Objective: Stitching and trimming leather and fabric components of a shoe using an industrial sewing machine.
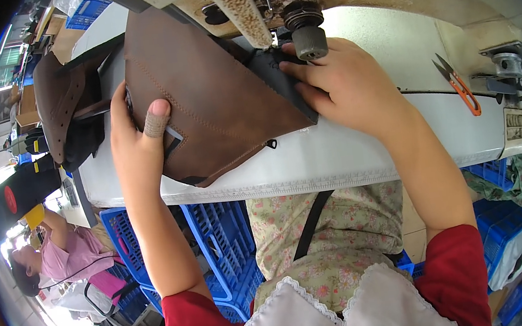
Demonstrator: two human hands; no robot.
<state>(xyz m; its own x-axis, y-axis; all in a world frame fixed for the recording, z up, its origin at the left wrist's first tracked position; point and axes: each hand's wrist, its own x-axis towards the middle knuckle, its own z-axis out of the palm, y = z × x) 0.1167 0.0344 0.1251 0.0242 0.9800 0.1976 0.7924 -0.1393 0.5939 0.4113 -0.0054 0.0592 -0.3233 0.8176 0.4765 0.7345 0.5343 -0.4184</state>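
A brown leather boot upper with stitched seams, a dark lining and a small zip pull lies on the white sewing machine bed. My left hand grips its left edge, the thumb, wrapped in a tan bandage, on top and the fingers mostly hidden behind. At the upper's dark lined edge, close to the sewing machine's needle area, my right hand presses with curled fingers. The needle itself is hard to make out. Another brown upper with eyelets hangs over the bed's left end.
Orange-handled thread snips rest on the bed at the right. Blue plastic crates stand below the front edge, and another blue crate is at lower right. A person in pink works at far left.
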